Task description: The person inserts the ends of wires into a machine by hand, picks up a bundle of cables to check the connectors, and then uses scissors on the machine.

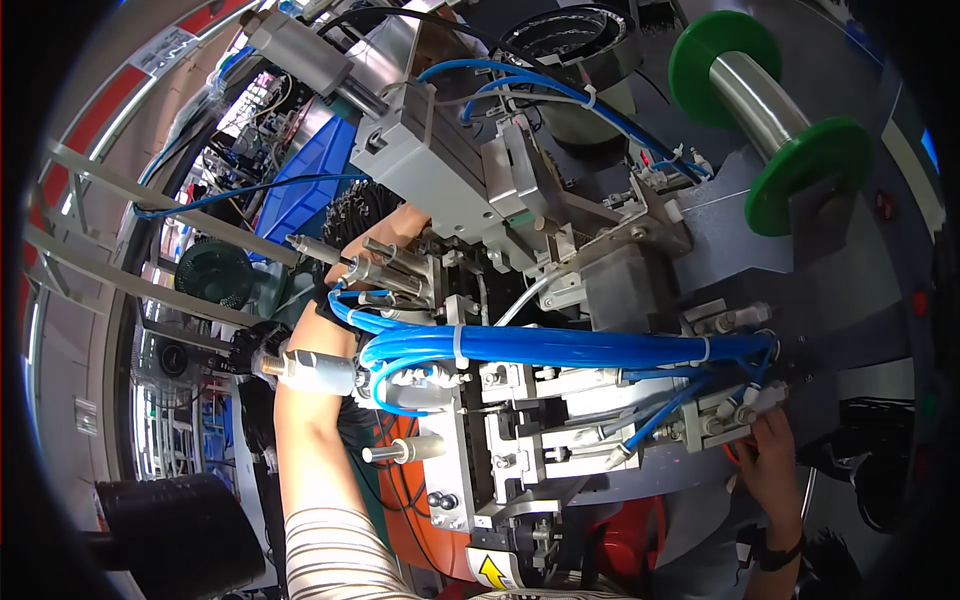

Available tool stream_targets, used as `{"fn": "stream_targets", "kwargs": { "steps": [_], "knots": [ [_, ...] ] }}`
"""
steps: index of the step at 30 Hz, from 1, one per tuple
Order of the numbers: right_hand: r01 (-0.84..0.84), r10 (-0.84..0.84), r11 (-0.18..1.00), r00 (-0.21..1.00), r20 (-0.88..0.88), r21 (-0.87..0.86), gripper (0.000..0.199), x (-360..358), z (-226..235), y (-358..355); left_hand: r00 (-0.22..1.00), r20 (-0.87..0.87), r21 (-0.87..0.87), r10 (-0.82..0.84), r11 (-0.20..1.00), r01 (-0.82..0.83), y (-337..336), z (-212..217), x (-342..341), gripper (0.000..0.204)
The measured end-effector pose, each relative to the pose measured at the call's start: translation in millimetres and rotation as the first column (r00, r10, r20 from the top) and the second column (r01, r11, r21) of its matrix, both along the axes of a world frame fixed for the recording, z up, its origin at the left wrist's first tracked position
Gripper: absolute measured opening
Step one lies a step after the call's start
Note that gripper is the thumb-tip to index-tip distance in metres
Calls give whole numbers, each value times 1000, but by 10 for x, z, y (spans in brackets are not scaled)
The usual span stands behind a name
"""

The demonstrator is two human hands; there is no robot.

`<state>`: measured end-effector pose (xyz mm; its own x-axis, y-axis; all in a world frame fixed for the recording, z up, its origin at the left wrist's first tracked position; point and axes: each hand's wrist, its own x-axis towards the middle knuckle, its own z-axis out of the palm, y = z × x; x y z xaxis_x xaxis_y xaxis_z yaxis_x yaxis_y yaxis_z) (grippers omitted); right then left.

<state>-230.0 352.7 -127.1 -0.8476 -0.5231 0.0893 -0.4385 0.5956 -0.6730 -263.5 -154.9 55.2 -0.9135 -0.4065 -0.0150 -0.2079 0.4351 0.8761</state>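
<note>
My left arm, in a striped sleeve, reaches up along the left side of a metal machine with air cylinders [440, 490]. My left hand [403, 224] goes in behind the machine's upper block, beside a bundle of thin black cables [358, 212]; its fingers are hidden. At the machine's right end, my right hand [771, 462] has its fingers curled in under a small metal cylinder fixture [718, 418]. A bit of something orange-red [733, 454] shows at those fingers, too little to name. A thick bunch of blue air hoses [570, 346] runs across the machine between my hands.
A green-flanged spool of silvery wire [760, 105] stands at the far right, near a round feeder bowl [565, 45]. Behind the machine are a blue bin [308, 185] and pale frame rails [190, 205]. A black cylinder [180, 535] is at lower left, a red object [625, 540] below.
</note>
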Motion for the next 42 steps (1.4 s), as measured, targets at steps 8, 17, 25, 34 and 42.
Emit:
{"fn": "stream_targets", "kwargs": {
  "steps": [8,17,25,34,42],
  "knots": [
    [14,-8,995,998,-70,97,41,37,47,-49,993,-28,80,112,991,-110,405,144,-66,40],
    [105,-54,986,933,355,-128,46,527,300,368,947,-265,272,183,956,-109,-278,63,467,36],
    [223,271,587,852,449,-778,54,1344,1037,-788,890,-95,-426,-446,826,369,960,100,2407,51],
    [-163,296,508,955,-6,-846,48,2039,1296,-2480,969,-248,198,7,979,44,1445,-131,3106,49],
    [-266,210,530,961,-179,-805,49,1972,1247,-2280,977,-213,440,-16,891,111,-165,63,2262,22]
  ]
}}
